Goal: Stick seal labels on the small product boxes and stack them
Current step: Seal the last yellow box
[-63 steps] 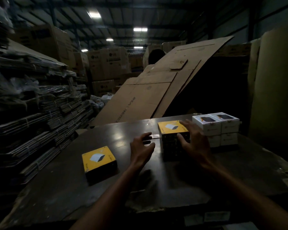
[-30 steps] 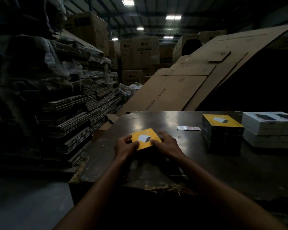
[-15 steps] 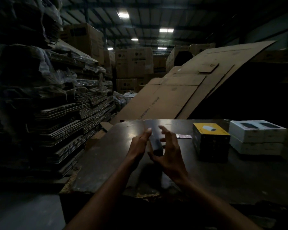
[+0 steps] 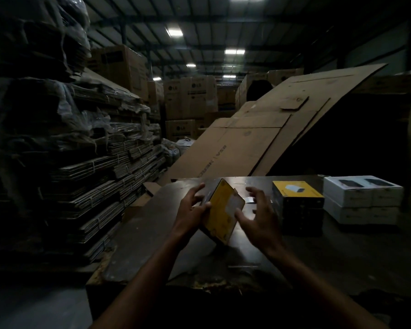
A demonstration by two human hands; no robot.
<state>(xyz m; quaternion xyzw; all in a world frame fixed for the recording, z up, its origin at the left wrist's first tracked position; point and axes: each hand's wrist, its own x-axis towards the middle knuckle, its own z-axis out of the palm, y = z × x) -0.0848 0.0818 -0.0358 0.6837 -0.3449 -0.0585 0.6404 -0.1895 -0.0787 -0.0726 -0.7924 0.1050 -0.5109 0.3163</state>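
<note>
A small yellow-topped product box (image 4: 223,214) stands tilted on one corner above the dark table (image 4: 342,252), its yellow face turned toward my right. My left hand (image 4: 191,210) grips its left side, thumb on the yellow face. My right hand (image 4: 259,217) hovers at the box's right side with fingers spread and a fingertip touching the yellow face. A stack of yellow-topped boxes (image 4: 297,205) stands to the right. A strip of seal labels (image 4: 249,199) lies on the table behind my right hand.
White product boxes (image 4: 361,200) are stacked two high at the table's right. Bundled flat cartons (image 4: 81,174) pile up on the left. A large flattened cardboard sheet (image 4: 259,134) leans behind the table. Big cartons (image 4: 190,98) fill the background.
The box has turned in my hands from dark-edge-on to its yellow face showing, tilted on a corner. My left hand now grips its side. Earlier I lifted it off the table.
</note>
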